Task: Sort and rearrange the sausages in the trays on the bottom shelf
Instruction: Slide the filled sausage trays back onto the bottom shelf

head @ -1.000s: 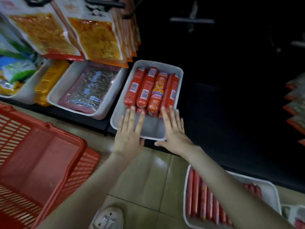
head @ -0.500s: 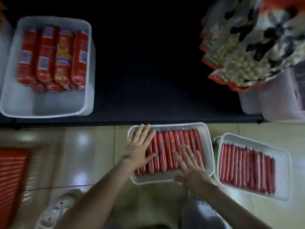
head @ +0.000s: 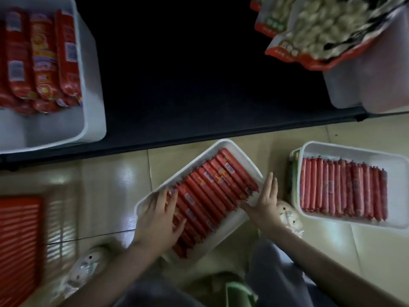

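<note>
Partway: shelf tray (head: 90, 96) placed, two on floor (head: 115, 196).
Left hand (head: 158, 220) spread over sausages (head: 212, 191); right hand (head: 265, 202) flat, fingers together, on skewed tray (head: 223, 144) rim; right tray (head: 354, 152) unshelved.

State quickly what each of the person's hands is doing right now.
Left hand: open, fingers spread on the sausages in the angled tray.
Right hand: open, straight fingers against that tray's right edge.

labels on sausages (head: 66, 54) blurred, snack bag (head: 309, 36) print blurred, nothing legible
</note>
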`<state>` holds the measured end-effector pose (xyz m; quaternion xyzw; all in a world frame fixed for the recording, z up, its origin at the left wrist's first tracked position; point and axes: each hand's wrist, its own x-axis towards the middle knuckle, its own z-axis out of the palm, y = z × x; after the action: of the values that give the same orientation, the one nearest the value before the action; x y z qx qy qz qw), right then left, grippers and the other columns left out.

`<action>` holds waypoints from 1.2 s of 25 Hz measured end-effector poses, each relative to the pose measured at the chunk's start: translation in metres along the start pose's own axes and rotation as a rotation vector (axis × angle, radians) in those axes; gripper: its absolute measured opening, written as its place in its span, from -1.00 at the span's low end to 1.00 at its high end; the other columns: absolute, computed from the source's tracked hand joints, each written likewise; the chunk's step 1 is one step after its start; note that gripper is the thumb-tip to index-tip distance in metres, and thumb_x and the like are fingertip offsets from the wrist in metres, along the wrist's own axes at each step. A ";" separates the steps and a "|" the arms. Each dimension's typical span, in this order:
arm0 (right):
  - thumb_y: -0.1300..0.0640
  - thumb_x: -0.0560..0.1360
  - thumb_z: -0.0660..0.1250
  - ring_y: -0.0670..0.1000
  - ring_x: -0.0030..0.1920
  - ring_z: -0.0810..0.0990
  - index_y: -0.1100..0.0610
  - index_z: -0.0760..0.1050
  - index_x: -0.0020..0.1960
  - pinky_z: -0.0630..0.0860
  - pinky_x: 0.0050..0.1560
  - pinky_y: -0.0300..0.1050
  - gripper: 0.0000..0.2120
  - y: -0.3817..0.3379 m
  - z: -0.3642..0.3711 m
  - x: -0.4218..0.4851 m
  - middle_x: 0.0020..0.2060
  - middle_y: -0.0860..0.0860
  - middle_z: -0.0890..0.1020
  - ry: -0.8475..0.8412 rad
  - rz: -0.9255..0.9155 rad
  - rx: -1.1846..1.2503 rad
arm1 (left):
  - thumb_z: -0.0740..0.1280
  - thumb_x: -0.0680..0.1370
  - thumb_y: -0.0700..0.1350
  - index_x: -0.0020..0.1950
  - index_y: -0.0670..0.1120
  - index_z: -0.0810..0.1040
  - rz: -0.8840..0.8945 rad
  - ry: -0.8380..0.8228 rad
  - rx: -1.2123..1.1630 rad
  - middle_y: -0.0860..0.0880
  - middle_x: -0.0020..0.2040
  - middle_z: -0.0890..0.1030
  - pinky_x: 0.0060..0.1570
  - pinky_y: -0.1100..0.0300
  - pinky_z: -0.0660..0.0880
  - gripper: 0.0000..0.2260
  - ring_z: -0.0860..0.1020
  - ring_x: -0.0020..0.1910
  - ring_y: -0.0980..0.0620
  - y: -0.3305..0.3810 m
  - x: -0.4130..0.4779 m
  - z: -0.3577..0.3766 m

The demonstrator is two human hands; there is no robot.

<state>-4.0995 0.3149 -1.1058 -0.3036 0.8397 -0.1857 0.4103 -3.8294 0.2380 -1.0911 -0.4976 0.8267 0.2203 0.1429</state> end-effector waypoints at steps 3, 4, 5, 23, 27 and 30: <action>0.13 0.29 0.58 0.15 0.29 0.47 0.10 -0.08 0.54 0.44 0.28 0.12 0.07 -0.004 0.021 0.000 0.31 0.16 0.43 0.084 0.425 0.696 | 0.22 0.42 0.35 0.49 -0.11 0.18 0.058 0.089 -0.029 -0.15 0.42 0.31 0.33 -0.06 0.35 -0.20 0.35 0.36 -0.16 0.000 0.036 -0.025; 0.15 0.26 0.60 0.16 0.15 0.58 0.15 0.07 0.49 0.55 0.13 0.11 -0.01 -0.005 0.025 -0.007 0.18 0.17 0.53 0.042 0.520 0.839 | 0.28 0.41 0.35 0.53 -0.07 0.10 0.019 -0.033 -0.110 -0.12 0.45 0.30 0.32 0.00 0.36 -0.15 0.36 0.37 -0.12 -0.002 0.047 -0.031; 0.16 0.20 0.62 0.17 0.06 0.63 0.18 0.20 0.42 0.59 0.01 0.09 -0.08 -0.004 0.028 -0.014 0.10 0.19 0.59 -0.049 0.567 0.937 | 0.33 0.40 0.35 0.54 -0.02 0.06 -0.023 -0.158 -0.181 -0.09 0.43 0.36 0.25 0.05 0.42 -0.13 0.42 0.33 -0.08 -0.004 0.056 -0.034; 0.30 0.35 0.44 0.24 0.18 0.58 0.24 0.36 0.34 0.56 0.10 0.18 -0.42 0.000 0.046 -0.040 0.15 0.23 0.60 -0.380 0.315 0.924 | 0.55 0.21 0.23 0.35 0.27 0.25 -0.214 -0.389 -1.153 0.23 0.19 0.57 0.26 0.06 0.46 -0.21 0.53 0.16 0.30 0.004 -0.008 0.015; 0.31 0.38 0.39 0.24 0.17 0.58 0.16 0.34 0.34 0.58 0.01 0.10 -0.44 -0.013 0.026 -0.047 0.18 0.22 0.58 -0.371 0.307 1.021 | 0.57 0.31 0.06 0.54 0.10 0.05 -0.125 -0.391 -1.229 0.04 0.38 0.43 0.30 0.05 0.44 -0.04 0.48 0.29 0.17 0.023 -0.009 -0.001; 0.40 0.41 0.31 0.21 0.15 0.59 0.09 0.36 0.28 0.58 0.03 0.04 -0.50 -0.031 -0.002 -0.057 0.13 0.18 0.61 -0.405 0.218 1.012 | 0.57 0.32 0.03 0.54 0.10 0.05 -0.073 -0.349 -1.272 -0.01 0.39 0.42 0.30 0.01 0.45 -0.05 0.47 0.32 0.11 0.035 -0.011 -0.025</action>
<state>-4.0630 0.3300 -1.0544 -0.0094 0.5765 -0.4603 0.6751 -3.8555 0.2478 -1.0567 -0.4696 0.4827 0.7382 -0.0399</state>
